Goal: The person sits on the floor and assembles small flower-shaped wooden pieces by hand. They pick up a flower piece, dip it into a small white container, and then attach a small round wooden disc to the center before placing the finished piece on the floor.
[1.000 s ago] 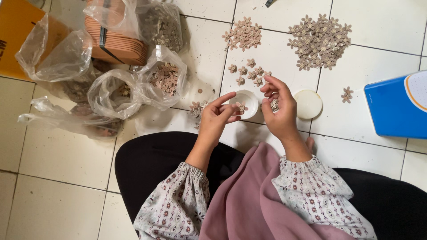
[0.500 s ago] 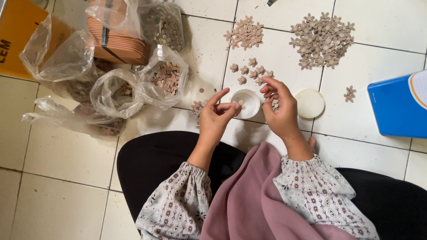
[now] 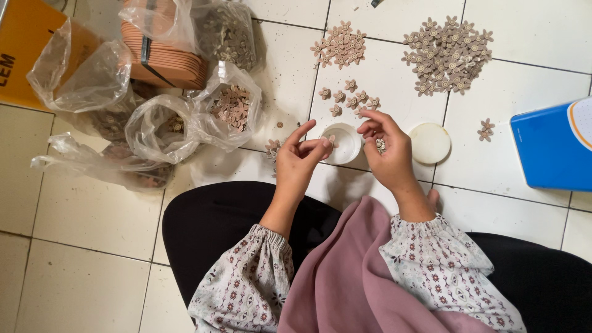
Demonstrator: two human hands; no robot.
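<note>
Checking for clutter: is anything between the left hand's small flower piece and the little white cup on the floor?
Nothing visible. The left hand pinches the flower piece right at the white cup, with no object between them.

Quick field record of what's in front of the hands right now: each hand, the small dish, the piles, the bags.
left hand: pinches a small flower-shaped piece between thumb and forefinger, over the rim of the dish
right hand: cups several small pieces in the palm, fingers curled
white dish: on the floor tiles between the hands
white lid: flat, right of the right hand
flower pieces: large pile at the far right; smaller pile left of it
plastic bags: at the left, holding more pieces
blue box: right edge
</note>
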